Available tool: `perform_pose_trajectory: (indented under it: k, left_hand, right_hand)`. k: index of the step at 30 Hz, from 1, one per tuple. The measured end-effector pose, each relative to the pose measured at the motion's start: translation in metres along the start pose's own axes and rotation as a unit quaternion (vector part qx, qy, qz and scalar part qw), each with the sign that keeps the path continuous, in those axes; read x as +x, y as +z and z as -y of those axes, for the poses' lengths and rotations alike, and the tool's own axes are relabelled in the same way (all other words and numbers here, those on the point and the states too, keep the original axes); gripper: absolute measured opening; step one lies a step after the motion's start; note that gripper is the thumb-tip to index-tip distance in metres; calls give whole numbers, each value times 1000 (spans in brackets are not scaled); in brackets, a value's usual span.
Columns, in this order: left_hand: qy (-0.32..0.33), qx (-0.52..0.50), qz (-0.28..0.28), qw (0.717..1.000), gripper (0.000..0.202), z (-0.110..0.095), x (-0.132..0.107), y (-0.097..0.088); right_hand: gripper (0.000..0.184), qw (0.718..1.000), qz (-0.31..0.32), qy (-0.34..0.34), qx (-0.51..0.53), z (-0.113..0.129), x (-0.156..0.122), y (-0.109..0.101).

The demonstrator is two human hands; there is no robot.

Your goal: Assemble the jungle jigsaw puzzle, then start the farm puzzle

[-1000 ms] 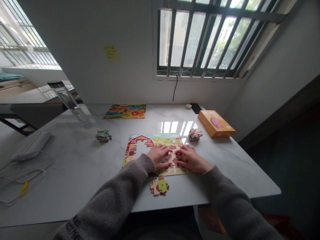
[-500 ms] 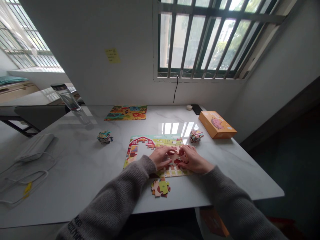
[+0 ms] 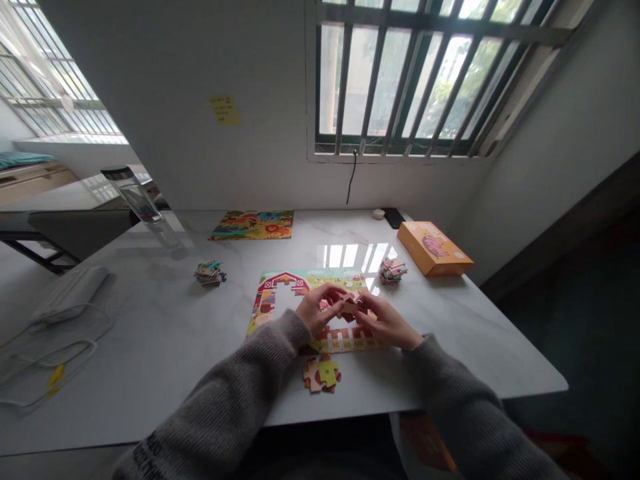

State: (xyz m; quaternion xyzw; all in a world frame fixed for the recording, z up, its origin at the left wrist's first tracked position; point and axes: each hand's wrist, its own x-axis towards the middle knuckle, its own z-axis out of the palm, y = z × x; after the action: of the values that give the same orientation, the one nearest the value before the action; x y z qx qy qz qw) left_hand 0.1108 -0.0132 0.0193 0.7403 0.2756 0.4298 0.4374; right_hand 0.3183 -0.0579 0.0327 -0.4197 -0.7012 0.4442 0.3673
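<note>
Head view: left hand [image 3: 315, 313] and right hand [image 3: 386, 325], earlier flat on the farm puzzle [image 3: 285, 283], now raised just above it, together narrowly pinching a pink piece [image 3: 350, 307]; loose pieces [image 3: 320, 375] lie just below the puzzle.

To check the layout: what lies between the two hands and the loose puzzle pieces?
Head view: the farm jigsaw's fence edge, below the left hand and right hand, above the loose pieces.

The left hand [image 3: 316, 313] and right hand [image 3: 383, 322] hold a jigsaw piece [image 3: 350, 307] above the farm puzzle [image 3: 320, 280].
</note>
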Motion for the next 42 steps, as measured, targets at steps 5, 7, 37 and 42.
perform_pose_trajectory:
  k: [5,7,37,42]
  left_hand:
    - [-47,34,31,998,26,5,0,-1]
    - [-62,29,52,996,28,7,0,-1]
    - [189,341,26,921,46,10,-2,-6]
    - [186,335,18,923,35,7,-1,-6]
  right_hand:
    - [34,996,-49,24,69,-11,1,4]
    - [33,998,-46,6,45,-11,2,4]
    - [43,989,-94,79,86,-12,-2,3]
    - [46,989,-98,71,85,-14,-1,2]
